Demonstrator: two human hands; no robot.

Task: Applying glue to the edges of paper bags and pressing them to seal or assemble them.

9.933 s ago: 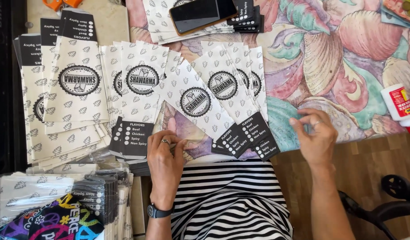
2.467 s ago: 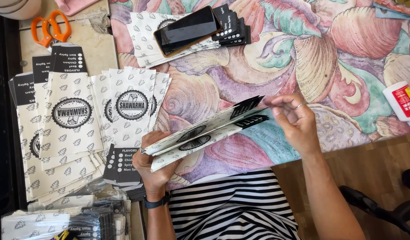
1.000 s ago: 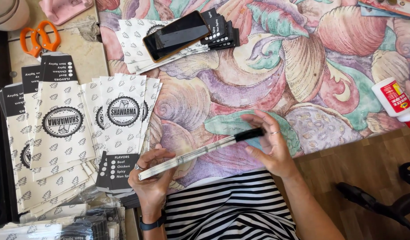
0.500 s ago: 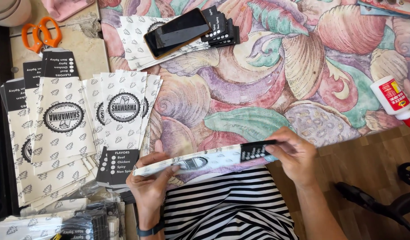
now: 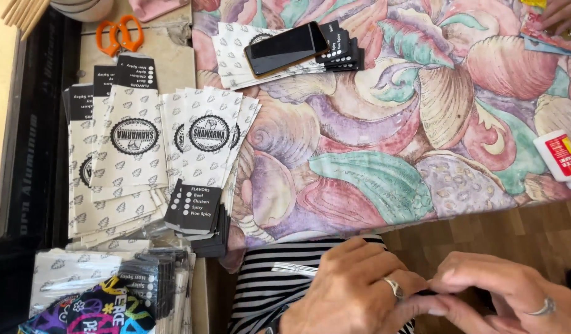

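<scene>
White paper sleeves [image 5: 298, 269], printed with grey leaves and a black end, sit low over the person's striped lap, almost wholly hidden beneath both hands; only a pale edge shows. The left hand [image 5: 350, 294] curls closed over the stack, ring finger on top, and the right hand [image 5: 505, 297] pinches its dark end between thumb and fingertips. To handle the stack well, I judge the edges should be kept flush and the grip firm yet light, so the thin paper does not crease. Finished sleeves [image 5: 155, 154] fan across the worktop's [image 5: 372, 124] left side, well apart from the glue bottle [image 5: 560, 158] at the right edge.
</scene>
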